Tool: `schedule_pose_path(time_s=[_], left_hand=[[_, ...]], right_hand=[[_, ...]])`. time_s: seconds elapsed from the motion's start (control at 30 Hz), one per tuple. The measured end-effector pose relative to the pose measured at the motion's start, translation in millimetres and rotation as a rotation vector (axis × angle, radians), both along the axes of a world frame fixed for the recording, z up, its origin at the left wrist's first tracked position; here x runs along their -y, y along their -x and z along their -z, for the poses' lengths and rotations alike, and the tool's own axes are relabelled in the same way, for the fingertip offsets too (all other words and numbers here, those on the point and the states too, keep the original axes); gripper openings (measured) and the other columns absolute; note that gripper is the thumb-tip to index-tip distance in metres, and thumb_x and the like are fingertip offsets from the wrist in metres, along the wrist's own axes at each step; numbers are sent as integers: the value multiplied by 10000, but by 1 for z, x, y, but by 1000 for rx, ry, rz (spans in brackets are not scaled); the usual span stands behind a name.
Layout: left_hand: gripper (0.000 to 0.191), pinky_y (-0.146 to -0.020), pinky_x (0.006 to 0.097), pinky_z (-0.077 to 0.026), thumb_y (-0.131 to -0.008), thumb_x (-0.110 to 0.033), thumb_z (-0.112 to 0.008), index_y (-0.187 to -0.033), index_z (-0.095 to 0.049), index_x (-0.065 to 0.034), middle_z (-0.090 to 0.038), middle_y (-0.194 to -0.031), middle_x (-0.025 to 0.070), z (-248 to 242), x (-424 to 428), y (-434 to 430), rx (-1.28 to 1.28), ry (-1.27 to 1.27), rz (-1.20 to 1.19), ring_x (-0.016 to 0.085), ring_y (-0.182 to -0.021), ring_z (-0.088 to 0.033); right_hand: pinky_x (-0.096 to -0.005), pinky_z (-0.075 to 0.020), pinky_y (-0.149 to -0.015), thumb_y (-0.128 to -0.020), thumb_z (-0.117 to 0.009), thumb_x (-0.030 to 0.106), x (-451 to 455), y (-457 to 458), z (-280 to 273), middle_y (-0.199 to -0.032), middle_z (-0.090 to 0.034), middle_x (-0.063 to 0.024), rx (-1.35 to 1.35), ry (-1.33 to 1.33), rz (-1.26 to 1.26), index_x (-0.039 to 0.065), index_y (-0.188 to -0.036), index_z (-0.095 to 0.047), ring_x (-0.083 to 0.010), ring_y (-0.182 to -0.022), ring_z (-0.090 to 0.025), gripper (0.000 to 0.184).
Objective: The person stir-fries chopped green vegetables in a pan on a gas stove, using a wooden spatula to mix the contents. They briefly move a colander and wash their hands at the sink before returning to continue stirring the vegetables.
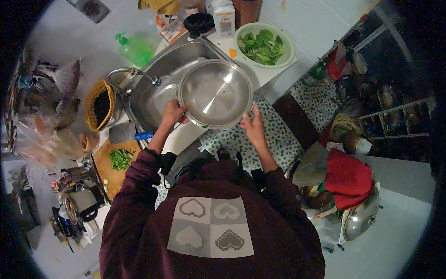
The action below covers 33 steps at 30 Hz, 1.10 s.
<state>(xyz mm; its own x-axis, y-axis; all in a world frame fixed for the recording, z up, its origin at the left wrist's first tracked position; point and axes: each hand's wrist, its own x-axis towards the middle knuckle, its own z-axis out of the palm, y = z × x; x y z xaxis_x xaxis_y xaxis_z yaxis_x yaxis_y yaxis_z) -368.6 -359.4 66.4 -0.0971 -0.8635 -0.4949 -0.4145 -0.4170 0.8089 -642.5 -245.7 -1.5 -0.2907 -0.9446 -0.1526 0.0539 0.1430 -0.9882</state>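
A wide stainless steel basin is held between my two hands, over the right side of the sink and its front edge. My left hand grips the basin's rim at the lower left, thumb on the inside. On the lower right, my right hand holds the rim with its fingers. A few small green bits cling to the basin, which otherwise looks bare inside. The curved faucet stands left of the basin, above the sink. Green leaves lie in a pale green colander to the upper right.
A wooden cutting board with chopped greens lies left of my left arm. Near the faucet are a yellow basket and a green pump bottle. A cleaver blade with a blue handle rests beside the sink.
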Motion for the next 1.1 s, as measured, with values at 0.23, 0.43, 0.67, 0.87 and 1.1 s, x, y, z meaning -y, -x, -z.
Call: schedule_pose_path(time_s=[0.23, 0.43, 0.67, 0.87, 1.1], left_hand=[[272, -436, 292, -514, -821, -205, -635, -938, -566, 30, -605, -751, 104, 7, 1, -7, -224, 136, -39, 168, -501, -573], [247, -471, 252, -466, -804, -209, -610, -949, -579, -12, -594, -768, 47, -29, -10, -67, -276, 279, -347, 125, -587, -548], [271, -491, 265, -506, -857, -185, -554, -1071, -559, -19, -633, -850, 62, -35, -84, -170, -66, 341, -443, 146, -625, -605], [303, -508, 294, -524, -857, -182, -559, -1087, -517, 12, -615, -853, 99, 1, -105, -161, -169, 226, -572, 181, -638, -601], [281, -551, 328, -556, -865, -71, -485, -1112, -497, 63, -623, -832, 126, 28, -66, -81, -312, 346, -188, 206, -624, -631]], right_hand=[[-311, -546, -601, -921, -543, 258, 4, 1, -18, -1150, -503, -159, 470, -191, 123, 44, -1383, -239, -179, -710, -594, 592], [-274, -474, -435, -878, -577, 194, 31, 1, -9, -935, -568, -112, 137, -285, 17, 22, -1216, -348, -159, -602, -577, 443], [-281, -418, -334, -765, -526, 5, 12, 43, -22, -907, -558, -131, -27, -211, 58, 29, -1223, -343, -162, -501, -537, 494], [-250, -423, -360, -773, -547, 52, -8, 73, -109, -942, -573, -124, -35, -197, 22, 58, -1235, -347, -169, -543, -554, 503], [-225, -353, -360, -844, -576, 108, 52, -13, -138, -832, -573, -80, 79, -110, -260, 27, -1249, -378, -103, -497, -511, 458]])
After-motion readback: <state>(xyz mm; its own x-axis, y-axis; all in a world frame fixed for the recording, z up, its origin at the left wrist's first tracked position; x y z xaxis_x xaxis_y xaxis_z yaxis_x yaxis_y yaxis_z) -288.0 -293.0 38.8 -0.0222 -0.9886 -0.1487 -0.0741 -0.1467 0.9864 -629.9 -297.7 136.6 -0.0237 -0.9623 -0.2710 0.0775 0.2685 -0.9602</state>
